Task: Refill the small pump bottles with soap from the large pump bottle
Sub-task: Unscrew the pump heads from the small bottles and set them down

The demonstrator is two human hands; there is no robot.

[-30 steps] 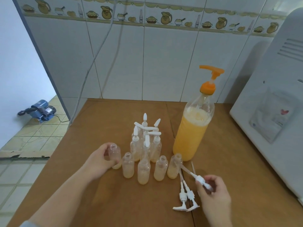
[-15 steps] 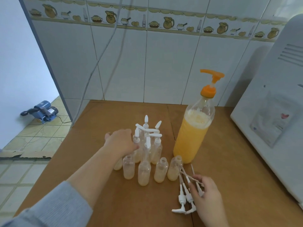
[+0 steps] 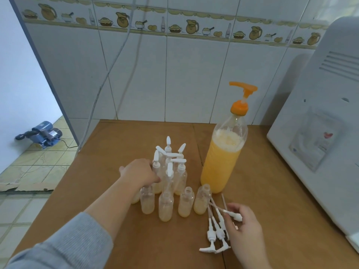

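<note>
Five small open bottles [image 3: 166,207] stand in a loose row at the front of the brown table [image 3: 108,144], each partly filled with pale yellow soap; the leftmost one is mostly hidden behind the left forearm. Just behind them is a tight cluster of small bottles with white pump tops [image 3: 171,164]. The left hand [image 3: 138,172] reaches over the row to the left side of that cluster, its fingers curled against one capped bottle, though from this angle I cannot tell whether it truly grips it. The large bottle [image 3: 223,162], about two thirds full of orange-yellow soap and topped with an orange pump [image 3: 242,94], stands upright to the right of the cluster, near the rightmost open bottle. In front of it, loose white pump heads [image 3: 214,235] with long tubes lie on the table. The right hand [image 3: 244,228] rests among them and pinches one pump [image 3: 232,214] between thumb and fingers, its tube pointing toward the open bottles. A white appliance [image 3: 318,152] fills the right side.
</note>
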